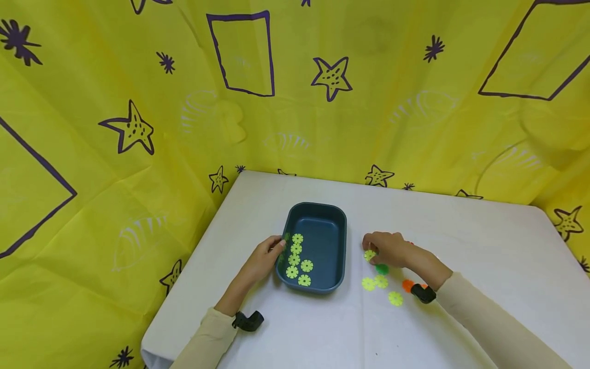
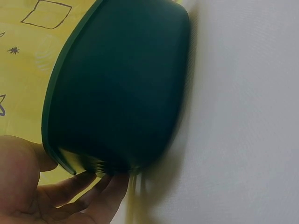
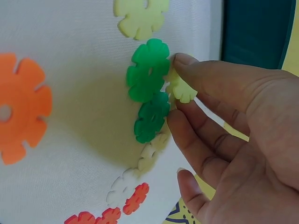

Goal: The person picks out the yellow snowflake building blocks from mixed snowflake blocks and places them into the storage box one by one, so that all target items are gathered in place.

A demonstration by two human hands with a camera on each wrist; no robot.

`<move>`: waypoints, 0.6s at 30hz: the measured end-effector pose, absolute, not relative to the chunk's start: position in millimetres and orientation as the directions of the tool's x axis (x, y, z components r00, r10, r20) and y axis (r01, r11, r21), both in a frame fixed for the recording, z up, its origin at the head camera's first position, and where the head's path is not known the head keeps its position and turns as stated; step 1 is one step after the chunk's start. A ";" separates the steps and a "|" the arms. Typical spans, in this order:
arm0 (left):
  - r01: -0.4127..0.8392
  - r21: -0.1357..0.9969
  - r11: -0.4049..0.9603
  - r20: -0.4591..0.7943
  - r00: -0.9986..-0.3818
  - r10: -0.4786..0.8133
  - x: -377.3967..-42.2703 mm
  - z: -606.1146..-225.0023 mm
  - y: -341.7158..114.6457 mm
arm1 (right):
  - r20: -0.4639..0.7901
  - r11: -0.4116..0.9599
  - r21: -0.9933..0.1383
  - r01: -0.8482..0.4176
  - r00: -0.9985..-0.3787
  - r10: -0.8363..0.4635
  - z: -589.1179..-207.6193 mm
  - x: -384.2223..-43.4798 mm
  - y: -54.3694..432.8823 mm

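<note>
A dark blue-green plastic bin [image 1: 324,246] stands on the table with several pale yellow interlocking discs [image 1: 296,248] along its left and near side. My left hand [image 1: 265,259] grips the bin's left wall, thumb at the rim and fingers against the outside, as the left wrist view also shows. To the right of the bin, my right hand [image 1: 389,248] pinches a notched, flower-shaped yellow disc [image 3: 182,89] between thumb and fingers. Close by it on the cloth lie green discs [image 3: 148,70]. Three more yellow discs [image 1: 380,281] lie nearer to me.
Orange discs [image 1: 407,285] lie partly under the right forearm. Beyond the right hand, the right wrist view shows red discs [image 3: 136,198] and a white disc [image 3: 122,187]. White cloth [image 1: 286,333] covers the table, and a yellow patterned curtain [image 1: 295,118] hangs behind it.
</note>
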State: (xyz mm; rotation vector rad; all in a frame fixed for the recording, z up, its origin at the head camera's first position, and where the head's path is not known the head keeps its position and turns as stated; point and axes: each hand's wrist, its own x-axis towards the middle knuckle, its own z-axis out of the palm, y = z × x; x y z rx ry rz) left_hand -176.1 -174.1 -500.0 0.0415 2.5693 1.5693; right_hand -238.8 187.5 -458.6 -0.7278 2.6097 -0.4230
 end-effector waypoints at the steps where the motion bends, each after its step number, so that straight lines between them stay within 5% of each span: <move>1: -0.045 0.888 0.458 -0.098 -0.991 0.092 -176.1 -500.3 -174.1 | -0.295 0.820 -0.383 -0.425 -0.785 -0.544 -458.7 -238.9 187.5; 18: -0.039 0.896 0.443 -0.096 -0.990 0.107 -176.0 -499.5 -174.0 | -0.265 0.758 -0.507 -0.410 -0.763 -0.590 -457.6 -248.4 193.1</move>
